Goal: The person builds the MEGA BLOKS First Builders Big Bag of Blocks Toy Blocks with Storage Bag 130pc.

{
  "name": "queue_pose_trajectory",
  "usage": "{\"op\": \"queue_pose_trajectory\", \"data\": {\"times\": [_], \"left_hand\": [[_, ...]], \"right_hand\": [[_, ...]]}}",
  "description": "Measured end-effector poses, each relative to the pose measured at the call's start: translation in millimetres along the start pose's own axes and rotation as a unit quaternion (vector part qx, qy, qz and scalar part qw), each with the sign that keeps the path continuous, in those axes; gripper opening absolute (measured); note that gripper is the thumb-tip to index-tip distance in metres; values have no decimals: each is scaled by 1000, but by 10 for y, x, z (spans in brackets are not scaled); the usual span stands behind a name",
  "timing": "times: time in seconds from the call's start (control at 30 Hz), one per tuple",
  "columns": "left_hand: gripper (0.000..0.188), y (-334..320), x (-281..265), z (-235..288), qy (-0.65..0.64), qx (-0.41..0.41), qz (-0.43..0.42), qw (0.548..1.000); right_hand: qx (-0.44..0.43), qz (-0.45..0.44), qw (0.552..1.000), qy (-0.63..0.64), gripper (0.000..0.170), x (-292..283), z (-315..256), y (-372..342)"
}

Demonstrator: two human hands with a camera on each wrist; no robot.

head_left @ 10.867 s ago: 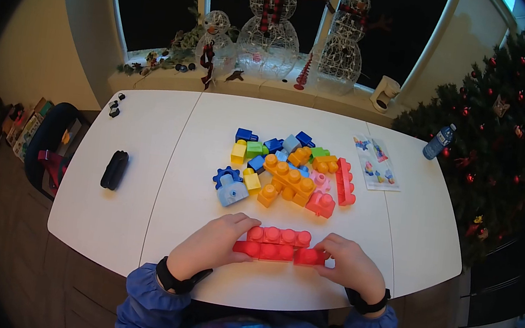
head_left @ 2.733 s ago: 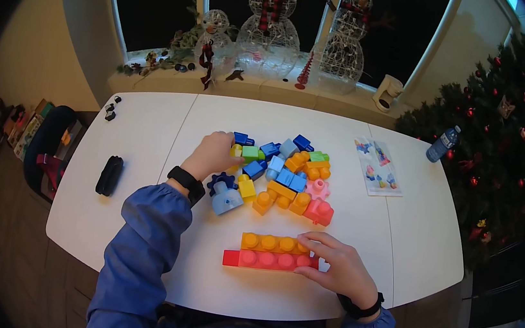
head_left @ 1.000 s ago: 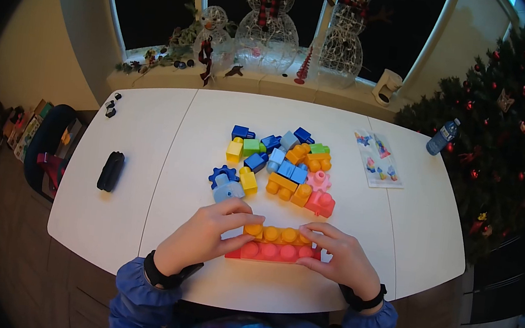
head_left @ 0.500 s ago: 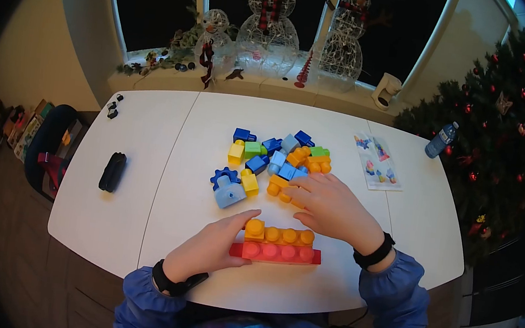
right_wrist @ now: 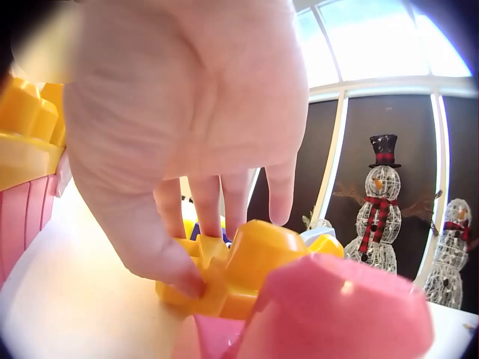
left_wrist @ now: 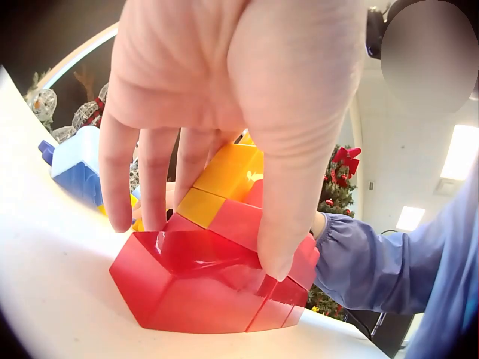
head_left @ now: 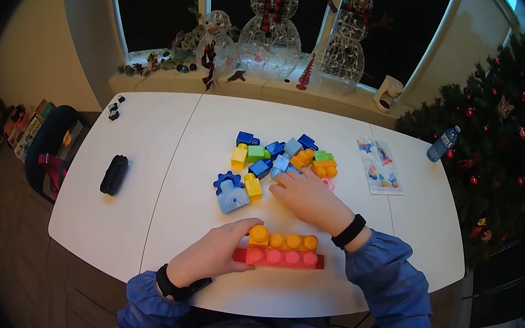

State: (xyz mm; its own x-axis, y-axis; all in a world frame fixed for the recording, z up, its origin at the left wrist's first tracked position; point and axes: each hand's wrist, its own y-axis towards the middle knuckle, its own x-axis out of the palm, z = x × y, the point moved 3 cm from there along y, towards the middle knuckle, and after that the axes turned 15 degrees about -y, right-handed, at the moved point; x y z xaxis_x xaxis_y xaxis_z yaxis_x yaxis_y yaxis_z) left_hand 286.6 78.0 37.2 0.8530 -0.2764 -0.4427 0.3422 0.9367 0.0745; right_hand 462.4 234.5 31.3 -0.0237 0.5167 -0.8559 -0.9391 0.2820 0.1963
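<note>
Stepped rows of toy building blocks stand near the table's front: a red base [left_wrist: 209, 299], a lighter red row [head_left: 281, 258] and an orange row [head_left: 294, 242]. A single orange block [head_left: 259, 235] tops the left end. My left hand [head_left: 214, 249] grips that left end, thumb on the near side and fingers on the far side. At the loose blocks, my right hand [head_left: 313, 202] pinches an orange block [right_wrist: 262, 254] between thumb and fingers; the hand hides it in the head view. A pink block [right_wrist: 337, 318] stands close in front of it in the right wrist view.
Loose blue, yellow, green and orange blocks lie mid-table, with a light blue block [head_left: 232, 199] nearest. A picture sheet [head_left: 380, 168] and a water bottle [head_left: 443, 144] are at right. A black case [head_left: 115, 175] and small black items [head_left: 114, 110] lie left.
Orange blocks now sit on the red rows. My left hand went to the loose blocks and returned, and the orange end block appeared. My right hand left the stack for the loose blocks.
</note>
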Motion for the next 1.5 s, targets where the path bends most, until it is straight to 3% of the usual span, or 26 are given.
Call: {"op": "queue_pose_trajectory", "data": {"times": [0.2, 0.3, 0.4, 1.17, 1.23, 1.33, 1.5], "left_hand": [[80, 6, -9, 12, -3, 2, 0, 1000], [78, 16, -14, 24, -7, 7, 2, 1000], [74, 16, -25, 56, -10, -1, 0, 1000], [71, 35, -2, 35, -6, -10, 7, 1000], [71, 33, -5, 25, -5, -6, 8, 1000], [71, 30, -4, 18, -6, -6, 7, 1000], [71, 26, -7, -4, -9, -7, 4, 1000]], "right_hand": [[119, -31, 962, 243, 60, -573, 211, -161], [167, -36, 894, 414, 65, -778, 94, -344], [136, -17, 865, 482, 65, -781, -154, -497], [109, -16, 895, 432, 59, -742, -409, -614], [91, -11, 893, 441, 54, -798, -301, -592], [174, 17, 886, 429, 46, -766, 58, -594], [253, 13, 938, 238, 38, -68, 796, -653]]}}
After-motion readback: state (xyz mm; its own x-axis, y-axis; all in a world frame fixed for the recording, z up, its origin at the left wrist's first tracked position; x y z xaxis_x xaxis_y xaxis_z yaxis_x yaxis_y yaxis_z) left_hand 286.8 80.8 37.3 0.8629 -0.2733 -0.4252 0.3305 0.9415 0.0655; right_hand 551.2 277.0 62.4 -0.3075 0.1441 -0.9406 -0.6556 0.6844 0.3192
